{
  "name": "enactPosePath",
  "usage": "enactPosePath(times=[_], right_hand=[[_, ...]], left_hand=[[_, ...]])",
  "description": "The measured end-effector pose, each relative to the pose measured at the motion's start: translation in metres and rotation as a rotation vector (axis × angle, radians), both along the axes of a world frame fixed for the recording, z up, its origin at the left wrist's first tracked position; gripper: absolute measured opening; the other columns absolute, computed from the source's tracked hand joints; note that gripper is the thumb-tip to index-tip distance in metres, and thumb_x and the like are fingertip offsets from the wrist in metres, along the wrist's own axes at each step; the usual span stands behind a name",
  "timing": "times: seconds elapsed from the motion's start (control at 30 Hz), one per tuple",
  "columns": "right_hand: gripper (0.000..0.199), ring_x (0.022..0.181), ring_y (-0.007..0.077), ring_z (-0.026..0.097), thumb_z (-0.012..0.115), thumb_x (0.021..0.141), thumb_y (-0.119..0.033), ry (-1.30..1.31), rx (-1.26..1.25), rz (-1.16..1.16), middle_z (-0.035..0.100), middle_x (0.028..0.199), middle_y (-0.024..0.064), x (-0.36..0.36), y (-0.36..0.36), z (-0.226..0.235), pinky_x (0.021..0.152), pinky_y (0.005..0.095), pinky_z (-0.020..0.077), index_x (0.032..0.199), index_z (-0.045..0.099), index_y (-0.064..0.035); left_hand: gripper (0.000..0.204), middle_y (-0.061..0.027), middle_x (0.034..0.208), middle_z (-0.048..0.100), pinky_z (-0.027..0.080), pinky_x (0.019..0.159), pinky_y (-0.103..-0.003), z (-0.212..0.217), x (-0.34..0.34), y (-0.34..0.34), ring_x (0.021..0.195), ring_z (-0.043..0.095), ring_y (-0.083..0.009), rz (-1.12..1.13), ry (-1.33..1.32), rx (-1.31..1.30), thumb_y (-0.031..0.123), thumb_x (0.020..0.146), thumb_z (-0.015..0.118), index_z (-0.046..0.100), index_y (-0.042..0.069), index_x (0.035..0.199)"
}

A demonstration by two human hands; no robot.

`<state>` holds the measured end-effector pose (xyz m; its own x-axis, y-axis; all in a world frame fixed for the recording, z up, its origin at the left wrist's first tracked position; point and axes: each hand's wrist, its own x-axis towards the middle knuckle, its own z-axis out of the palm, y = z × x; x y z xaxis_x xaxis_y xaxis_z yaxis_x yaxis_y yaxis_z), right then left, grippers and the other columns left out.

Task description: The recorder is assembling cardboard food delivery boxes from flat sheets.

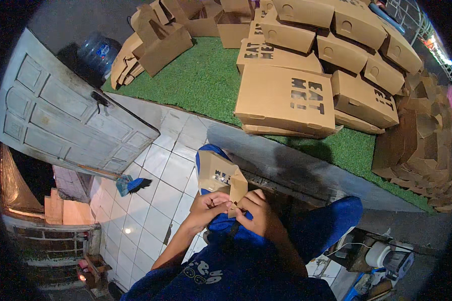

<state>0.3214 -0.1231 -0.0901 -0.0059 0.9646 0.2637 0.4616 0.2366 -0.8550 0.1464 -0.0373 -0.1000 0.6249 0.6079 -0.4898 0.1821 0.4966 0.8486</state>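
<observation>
A partly folded brown cardboard food box (215,168) rests over my lap, with dark printing on its panel. My left hand (209,206) pinches the box's near edge with thumb and fingers. Close beside it, my right hand (253,211) grips a raised flap at the box's right corner. The fingertips of both hands nearly meet there. Ahead of me, folded brown boxes (286,98) are stacked on a green turf-covered ledge (206,75).
Open-topped brown cartons (165,47) stand at the ledge's far left, near a blue water jug (98,52). More nested cartons (417,145) pile up at the right. A white door (70,110) stands at left, with a broom (135,184) on the tiled floor (155,200).
</observation>
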Motion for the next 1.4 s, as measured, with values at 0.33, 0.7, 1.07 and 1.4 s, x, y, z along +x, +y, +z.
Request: enactPosePath(times=[0.33, 0.7, 1.07, 1.4], right_hand=[[0.023, 0.067, 0.0266, 0.041, 0.069, 0.065, -0.007, 0.161, -0.073, -0.303, 0.042, 0.069, 0.0092, -0.017, -0.008, -0.023, 0.061, 0.0369, 0.0332, 0.068, 0.046, -0.0054], [0.016, 0.064, 0.0204, 0.049, 0.066, 0.075, -0.008, 0.357, -0.209, -0.217, 0.047, 0.07, 0.0083, -0.011, -0.005, -0.011, 0.061, 0.0317, 0.04, 0.076, 0.052, -0.0013], [0.014, 0.074, 0.0195, 0.055, 0.068, 0.077, -0.011, 0.256, -0.142, -0.071, 0.056, 0.075, 0.0082, -0.001, -0.006, -0.024, 0.066, 0.0297, 0.0442, 0.085, 0.063, -0.0014], [0.059, 0.092, 0.0241, 0.055, 0.069, 0.077, -0.015, 0.189, -0.058, -0.282, 0.053, 0.109, 0.014, -0.002, 0.003, -0.024, 0.081, 0.0346, 0.0451, 0.126, 0.039, -0.0036]], left_hand=[[0.013, -0.0016, 0.087, 0.062, 0.045, 0.07, -0.019, -0.007, 0.011, -0.009, 0.08, 0.057, -0.0059, -0.032, -0.123, 0.006, 0.002, 0.084, 0.06, 0.057, 0.003, 0.097], [0.012, -0.0021, 0.087, 0.06, 0.044, 0.07, -0.02, -0.009, 0.004, -0.007, 0.081, 0.056, -0.0069, -0.039, -0.09, 0.042, 0.004, 0.086, 0.059, 0.056, 0.004, 0.097], [0.013, -0.0049, 0.096, 0.062, 0.045, 0.075, -0.022, -0.01, -0.001, -0.009, 0.088, 0.058, -0.0088, -0.001, -0.147, -0.027, 0.002, 0.087, 0.057, 0.054, 0.003, 0.099], [0.038, -0.0067, 0.097, 0.062, 0.046, 0.083, -0.026, -0.001, 0.004, -0.01, 0.094, 0.058, -0.011, -0.104, -0.214, -0.049, -0.005, 0.082, 0.059, 0.044, 0.004, 0.116]])
